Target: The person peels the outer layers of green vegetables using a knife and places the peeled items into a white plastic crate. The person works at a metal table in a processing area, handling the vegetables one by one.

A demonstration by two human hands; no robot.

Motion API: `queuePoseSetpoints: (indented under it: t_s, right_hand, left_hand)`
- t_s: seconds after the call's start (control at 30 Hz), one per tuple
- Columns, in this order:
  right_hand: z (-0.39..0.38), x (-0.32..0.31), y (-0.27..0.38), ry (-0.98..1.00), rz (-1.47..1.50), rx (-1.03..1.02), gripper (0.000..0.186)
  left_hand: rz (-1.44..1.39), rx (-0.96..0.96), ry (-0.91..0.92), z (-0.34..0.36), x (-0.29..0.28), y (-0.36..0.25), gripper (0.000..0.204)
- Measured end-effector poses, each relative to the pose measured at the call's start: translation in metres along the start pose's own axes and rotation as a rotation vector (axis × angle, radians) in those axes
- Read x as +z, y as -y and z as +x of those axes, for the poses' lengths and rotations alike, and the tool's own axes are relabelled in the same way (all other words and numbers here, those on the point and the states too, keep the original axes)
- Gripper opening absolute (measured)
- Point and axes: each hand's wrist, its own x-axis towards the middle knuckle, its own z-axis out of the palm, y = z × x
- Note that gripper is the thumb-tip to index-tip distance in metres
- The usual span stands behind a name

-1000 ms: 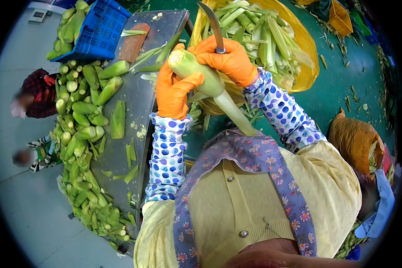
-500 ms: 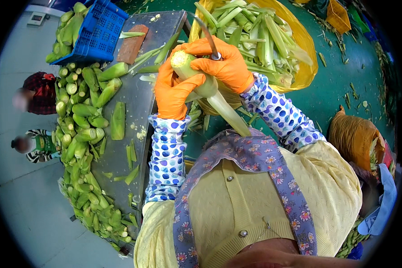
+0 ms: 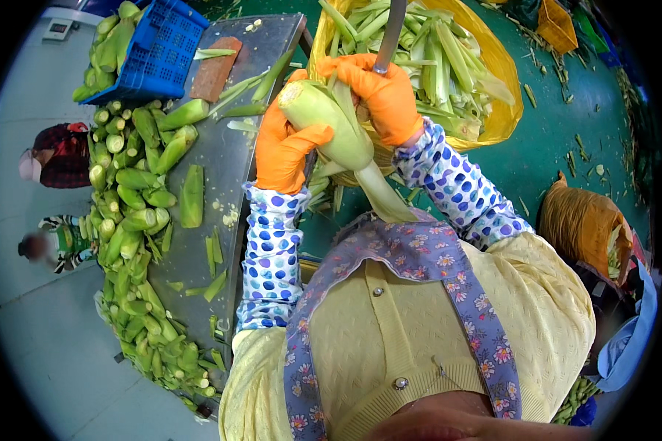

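Over the gap between the table and a yellow bag, an ear of corn [image 3: 324, 128] hangs tilted, its cut stem end up and its long pale leaf tips trailing toward my apron. My left hand [image 3: 281, 151], in an orange glove, is closed around the stem end. In the orange-gloved right hand [image 3: 382, 99] is a knife with a curved metal blade [image 3: 393, 33] pointing up and away. The fingers of that same hand pinch a strip of husk [image 3: 342, 95] at the ear's side. The knife's handle is mostly hidden in my palm.
A metal table [image 3: 206, 158] at left carries a long heap of corn ears [image 3: 129, 220], husk scraps and a brown block [image 3: 215, 73]. Behind stands a blue crate [image 3: 158, 55]. The yellow bag [image 3: 504, 117] holds stripped husks. Two people [image 3: 59, 154] are beyond the table.
The blade has swung from over the cut end to pointing upward. My right hand has moved slightly right and now grips a husk strip that stands off the ear.
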Motion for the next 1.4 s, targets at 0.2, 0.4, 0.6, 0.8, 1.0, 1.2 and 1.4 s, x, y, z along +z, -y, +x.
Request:
queuePoseSetpoints:
  t_s: [0.2,0.4,0.6,0.8,1.0,1.2,1.4]
  right_hand:
    - [0.013,-0.019,0.006,0.184,0.49,0.289,0.025]
    - [0.015,0.001,0.01,0.012,0.446,0.257,0.021]
    - [0.023,-0.085,0.03,0.054,0.5,0.148,0.022]
    - [0.064,-0.097,0.05,-0.013,0.307,0.032,0.014]
    - [0.019,-0.058,0.058,0.071,-0.431,-0.553,0.023]
    - [0.029,-0.045,-0.019,0.369,-0.514,-0.113,0.068]
    - [0.015,-0.04,-0.053,0.565,-0.234,0.392,0.061]
  left_hand:
    - [-0.199,0.082,0.014,0.002,-0.013,0.001,0.082]
    - [-0.16,0.112,-0.153,0.012,-0.012,0.038,0.065]
    - [-0.598,0.12,-0.386,0.024,-0.083,0.024,0.032]
    - [-0.351,0.237,-0.383,0.038,-0.07,-0.001,0.044]
    - [0.243,0.384,-0.52,0.045,-0.011,-0.016,0.063]
    - [0.111,0.365,-0.504,0.042,0.01,-0.018,0.049]
    - [-0.001,0.337,-0.497,0.019,-0.006,-0.017,0.039]
